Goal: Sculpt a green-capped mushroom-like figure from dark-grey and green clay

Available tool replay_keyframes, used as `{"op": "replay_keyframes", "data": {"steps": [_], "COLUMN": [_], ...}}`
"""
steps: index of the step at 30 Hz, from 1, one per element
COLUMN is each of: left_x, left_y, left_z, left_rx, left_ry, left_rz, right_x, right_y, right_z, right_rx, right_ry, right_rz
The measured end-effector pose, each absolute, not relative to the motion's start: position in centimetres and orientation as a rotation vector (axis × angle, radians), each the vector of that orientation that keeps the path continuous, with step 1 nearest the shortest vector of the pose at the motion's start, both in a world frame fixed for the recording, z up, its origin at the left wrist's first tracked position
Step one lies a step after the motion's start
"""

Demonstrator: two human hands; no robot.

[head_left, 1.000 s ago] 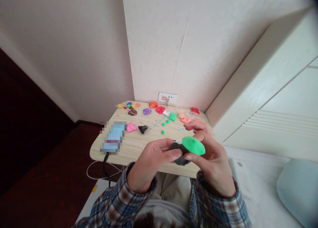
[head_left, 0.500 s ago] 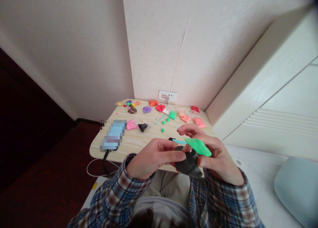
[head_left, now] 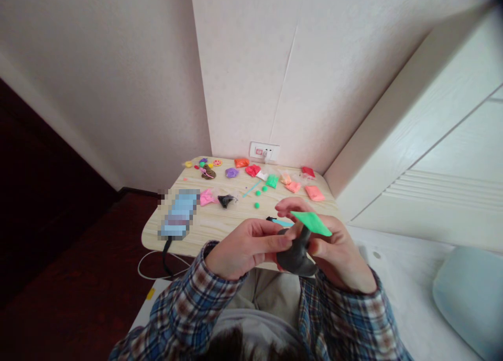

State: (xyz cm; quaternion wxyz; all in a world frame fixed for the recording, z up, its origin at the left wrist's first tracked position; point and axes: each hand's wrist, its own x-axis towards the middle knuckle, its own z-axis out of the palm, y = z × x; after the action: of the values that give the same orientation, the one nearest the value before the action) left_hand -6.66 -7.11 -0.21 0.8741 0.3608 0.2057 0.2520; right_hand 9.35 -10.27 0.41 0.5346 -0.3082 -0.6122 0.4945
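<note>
Above the table's front edge, a dark grey clay figure (head_left: 295,260) with a broad base and a narrow stem is held between both hands. A flat bright green clay piece (head_left: 312,223) caps the stem, tilted down to the right. My left hand (head_left: 251,247) pinches the grey base from the left, thumb on top. My right hand (head_left: 334,244) curls round the stem and the green piece from the right, its thumb by the stem and its other fingers behind, partly hidden. A light blue tool (head_left: 282,222) lies on the table just behind the hands.
On the wooden table (head_left: 212,223) lie several small green balls (head_left: 257,205), a black clay bag (head_left: 226,201), a pink bag (head_left: 206,197), a green bag (head_left: 272,181) and a brown clay piece (head_left: 208,172). A blurred phone (head_left: 179,214) with a cable sits at the left.
The clay figure has tipped in my hands, so the green piece looks thinner and more of the grey stem shows. Both hands have shifted slightly.
</note>
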Motion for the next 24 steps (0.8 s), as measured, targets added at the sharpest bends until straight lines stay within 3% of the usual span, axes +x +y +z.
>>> {"op": "replay_keyframes", "data": {"steps": [12,24], "left_x": [-6.3,-6.0], "left_y": [-6.9,-7.0], "left_z": [-0.6,-0.2], "left_rx": [0.662,0.758], "left_ry": [0.322,0.495], "left_rz": [0.616,0.702], "right_x": [8.0,9.7], "right_y": [-10.2,-9.9], "right_z": [-0.7,0.4], "right_rx": [-0.858,-0.942], "right_ry": [-1.238,-1.480], "right_rz": [0.984,0.944]}}
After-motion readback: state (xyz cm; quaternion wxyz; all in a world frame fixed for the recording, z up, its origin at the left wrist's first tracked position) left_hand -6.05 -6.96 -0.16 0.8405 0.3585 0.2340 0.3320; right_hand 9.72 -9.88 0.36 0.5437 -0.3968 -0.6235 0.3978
